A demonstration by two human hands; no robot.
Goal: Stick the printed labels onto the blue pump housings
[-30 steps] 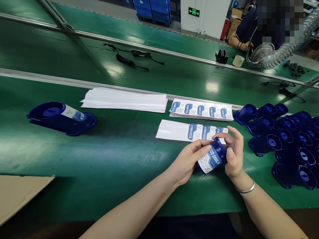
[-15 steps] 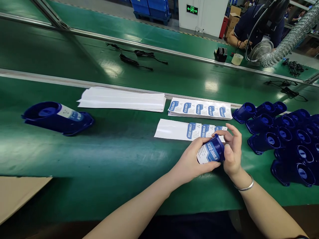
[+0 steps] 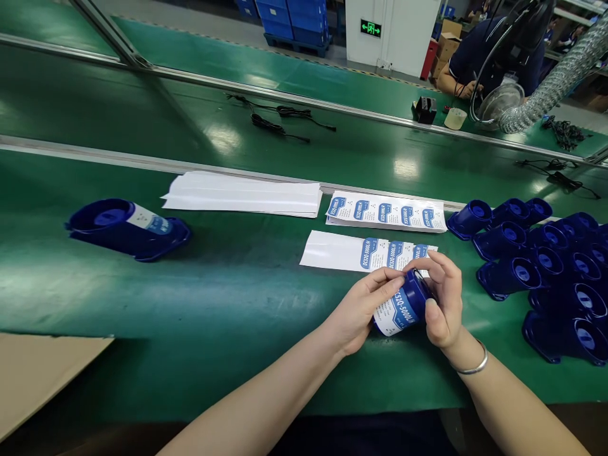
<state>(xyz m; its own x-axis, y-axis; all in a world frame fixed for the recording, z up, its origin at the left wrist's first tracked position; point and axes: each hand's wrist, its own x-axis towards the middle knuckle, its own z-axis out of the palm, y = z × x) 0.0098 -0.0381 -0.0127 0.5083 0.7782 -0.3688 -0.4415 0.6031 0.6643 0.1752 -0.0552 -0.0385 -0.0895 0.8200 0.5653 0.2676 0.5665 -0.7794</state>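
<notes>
Both of my hands hold a dark blue plastic housing (image 3: 414, 296) tilted above the green bench. A blue and white label (image 3: 395, 313) wraps its side. My left hand (image 3: 363, 307) grips it from the left, thumb lying along the label. My right hand (image 3: 444, 297) is curled round the housing's right end, fingertips at its rim. Just behind the hands lies a part-used label sheet (image 3: 332, 249), and beyond it a stack of full label sheets (image 3: 387, 211). Another labelled blue housing (image 3: 128, 228) lies off to the left.
Several blue housings (image 3: 508, 278) crowd the right side of the bench. White backing strips (image 3: 242, 193) lie by the metal rail. Cardboard (image 3: 42, 373) sits at the near left. Black cables (image 3: 280, 117) rest beyond the rail. A co-worker (image 3: 498, 57) is at the far right near a flexible duct (image 3: 560, 76).
The housing has been turned in my hands, so its label faces differently. My left thumb has moved from below up onto the label. The whole view has shifted slightly.
</notes>
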